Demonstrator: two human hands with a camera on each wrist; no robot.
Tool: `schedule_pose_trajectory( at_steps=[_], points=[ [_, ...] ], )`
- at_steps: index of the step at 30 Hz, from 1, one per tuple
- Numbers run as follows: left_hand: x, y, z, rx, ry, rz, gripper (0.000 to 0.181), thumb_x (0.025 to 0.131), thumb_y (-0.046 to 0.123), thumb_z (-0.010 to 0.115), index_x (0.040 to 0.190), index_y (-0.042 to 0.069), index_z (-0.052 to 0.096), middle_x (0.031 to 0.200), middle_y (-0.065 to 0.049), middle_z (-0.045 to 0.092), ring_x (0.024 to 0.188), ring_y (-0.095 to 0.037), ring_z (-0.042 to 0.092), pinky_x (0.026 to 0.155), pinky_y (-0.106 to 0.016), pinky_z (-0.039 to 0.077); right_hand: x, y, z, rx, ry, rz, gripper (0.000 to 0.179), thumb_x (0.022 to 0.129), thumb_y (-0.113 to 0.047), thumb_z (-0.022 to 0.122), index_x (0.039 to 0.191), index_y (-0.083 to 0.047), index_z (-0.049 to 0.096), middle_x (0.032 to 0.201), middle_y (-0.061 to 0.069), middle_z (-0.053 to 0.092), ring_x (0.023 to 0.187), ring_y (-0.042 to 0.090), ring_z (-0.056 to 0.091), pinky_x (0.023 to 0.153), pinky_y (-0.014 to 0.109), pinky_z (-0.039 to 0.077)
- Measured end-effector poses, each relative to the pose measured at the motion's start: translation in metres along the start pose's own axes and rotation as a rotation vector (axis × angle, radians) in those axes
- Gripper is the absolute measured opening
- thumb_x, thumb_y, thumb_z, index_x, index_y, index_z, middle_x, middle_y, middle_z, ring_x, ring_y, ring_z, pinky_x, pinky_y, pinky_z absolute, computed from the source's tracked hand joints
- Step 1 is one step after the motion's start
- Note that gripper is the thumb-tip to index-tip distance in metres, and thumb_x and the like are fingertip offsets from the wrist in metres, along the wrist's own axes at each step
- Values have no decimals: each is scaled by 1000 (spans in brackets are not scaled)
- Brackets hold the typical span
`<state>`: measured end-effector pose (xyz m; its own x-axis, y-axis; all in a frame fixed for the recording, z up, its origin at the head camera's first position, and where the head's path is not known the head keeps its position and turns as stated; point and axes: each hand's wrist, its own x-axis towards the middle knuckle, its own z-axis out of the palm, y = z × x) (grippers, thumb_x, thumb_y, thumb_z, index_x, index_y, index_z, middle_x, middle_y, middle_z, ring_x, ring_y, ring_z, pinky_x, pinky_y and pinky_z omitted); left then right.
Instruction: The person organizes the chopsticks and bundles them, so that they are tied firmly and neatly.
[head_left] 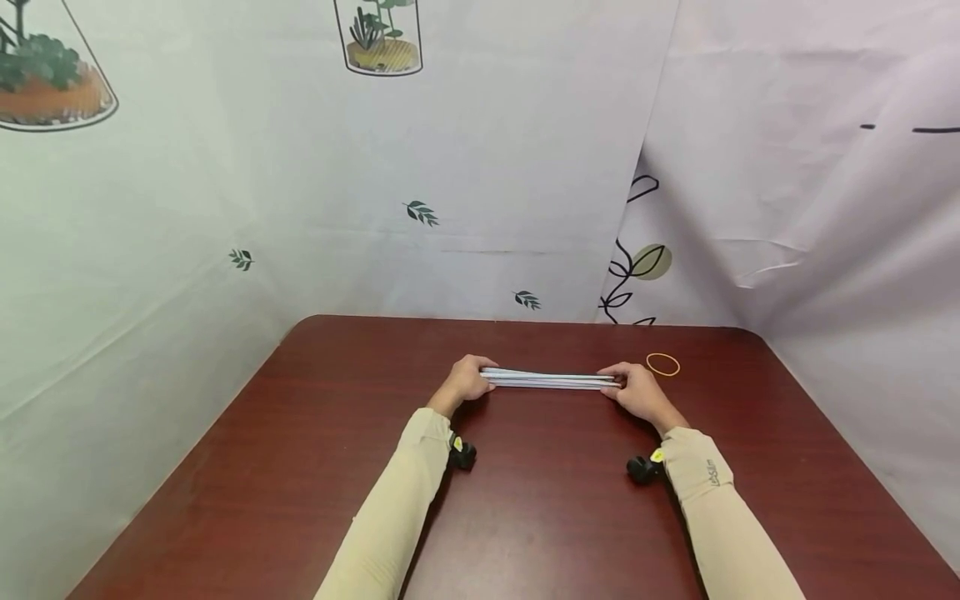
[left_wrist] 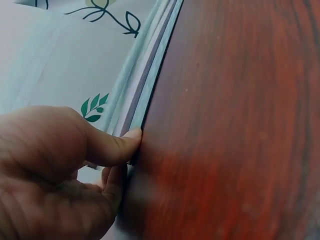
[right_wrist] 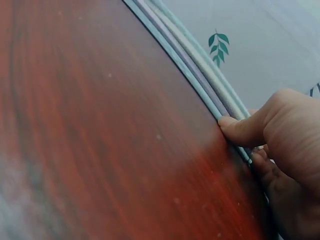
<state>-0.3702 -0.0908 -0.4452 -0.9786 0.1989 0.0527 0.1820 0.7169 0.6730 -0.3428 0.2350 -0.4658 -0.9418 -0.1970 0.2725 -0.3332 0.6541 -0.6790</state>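
Note:
A stack of thin flat pieces (head_left: pixel 551 380), pale blue, cream and purple along the edge, spans the gap between my two hands near the far side of the table. Their exact kind cannot be told from the edge. My left hand (head_left: pixel 467 381) grips the left end; in the left wrist view the thumb presses the near edge of the layers (left_wrist: pixel 141 95). At the opposite end my right hand (head_left: pixel 637 392) holds the stack, thumb on its near edge in the right wrist view. Most of the fingers are hidden behind the stack.
A yellow rubber band (head_left: pixel 663 364) lies on the table just beyond my right hand. The reddish-brown wooden table (head_left: pixel 540 500) has rounded far corners. Behind it hangs a white cloth (head_left: pixel 480 167) printed with leaves and potted plants.

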Motion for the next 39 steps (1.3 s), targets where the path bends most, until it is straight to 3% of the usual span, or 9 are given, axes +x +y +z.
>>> schedule_pose_trajectory(
  at_steps=[8,17,24,35,39],
  points=[
    [-1,-1,0,24,0,14,27,79,-1,73,106,4,74,103,-11,71,96,-25,62,80,-32,50,-1,4,1,-9,-4,-37,31,86,-3,74,116,3,69,113,19,61,97,32,59,83,45,48],
    [0,2,0,31,-19,2,25,81,0,73,105,5,73,103,-11,70,94,-25,61,78,-32,48,1,3,0,-28,-26,-44,21,87,-6,74,107,-1,73,96,9,65,84,23,57,75,39,47],
    [0,2,-1,60,-58,32,27,82,0,71,108,5,72,103,-10,70,93,-23,60,84,-35,48,3,4,2,-37,-57,-75,10,88,-5,71,98,0,72,94,8,64,82,20,56,75,39,46],
    [-4,-1,-5,90,-76,58,23,83,5,74,106,7,74,102,-8,71,93,-23,61,86,-36,49,4,6,4,-98,-61,-136,6,91,-6,68,87,-1,69,94,9,61,92,29,56,87,48,42],
    [-5,0,-5,87,-71,60,21,83,4,75,103,6,75,100,-8,72,91,-23,60,85,-36,50,3,5,5,-128,-80,-147,4,92,-4,65,88,-3,67,95,11,59,92,31,50,85,46,39]
  ],
)
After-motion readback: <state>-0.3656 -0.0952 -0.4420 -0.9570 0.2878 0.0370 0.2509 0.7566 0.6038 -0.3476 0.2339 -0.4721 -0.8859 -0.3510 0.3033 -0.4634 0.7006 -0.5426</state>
